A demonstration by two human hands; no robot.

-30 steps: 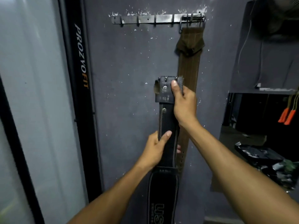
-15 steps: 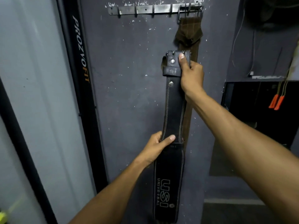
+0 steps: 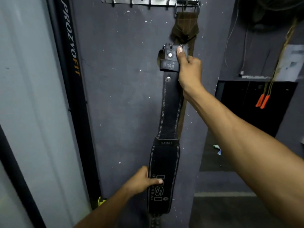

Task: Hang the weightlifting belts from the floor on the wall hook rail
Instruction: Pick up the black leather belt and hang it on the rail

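A black leather belt (image 3: 170,116) marked USI hangs lengthwise in front of the grey wall. My right hand (image 3: 189,69) grips its buckle end, thumb over the top. My left hand (image 3: 141,180) holds the wide lower part at its left edge, thumb across the lettering. The metal hook rail (image 3: 141,1) runs along the top of the view, with several bare hooks left of centre. A brown belt (image 3: 184,27) hangs by its buckle from the rail's right end, partly hidden behind the black belt.
A black pad marked PROZVOFIT (image 3: 72,63) leans against the wall's left edge, beside a pale panel (image 3: 29,96). At the right is a dark opening (image 3: 256,106) with orange handles (image 3: 263,101) hanging from cords. A grey floor (image 3: 222,211) lies at lower right.
My right hand has raised the buckle end closer to the rail. My left hand has slid down the belt from the narrow part to the wide lettered part.
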